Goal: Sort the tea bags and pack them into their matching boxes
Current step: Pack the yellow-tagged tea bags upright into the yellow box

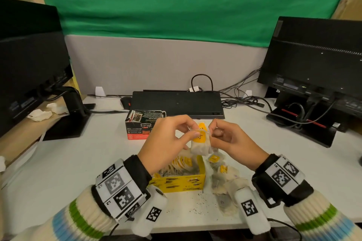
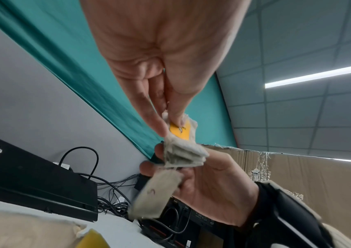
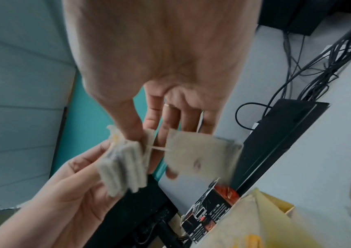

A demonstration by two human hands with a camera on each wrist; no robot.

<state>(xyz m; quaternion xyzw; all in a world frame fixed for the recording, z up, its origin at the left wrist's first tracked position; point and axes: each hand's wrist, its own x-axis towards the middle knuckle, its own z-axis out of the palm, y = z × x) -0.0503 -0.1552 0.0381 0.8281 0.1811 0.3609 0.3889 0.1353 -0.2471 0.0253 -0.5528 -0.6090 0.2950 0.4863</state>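
Both hands hold a small stack of beige tea bags (image 1: 200, 146) with a yellow tag above the open yellow box (image 1: 183, 181), which holds a row of similar bags. My left hand (image 1: 193, 130) pinches the stack's top between thumb and forefinger; the left wrist view shows the yellow tag (image 2: 180, 132) under the thumb. My right hand (image 1: 212, 130) pinches the same stack (image 3: 125, 166) from the other side. One more tea bag (image 3: 200, 154) dangles blurred by a string beside that hand's fingers. A black and red tea box (image 1: 142, 126) stands open behind the left hand.
Loose yellow-tagged tea bags (image 1: 223, 175) lie in a pile right of the yellow box, with tea crumbs (image 1: 195, 208) on the white desk. A black keyboard (image 1: 177, 103) lies behind, with monitors (image 1: 313, 60) at both sides and cables (image 1: 241, 100) at the back right.
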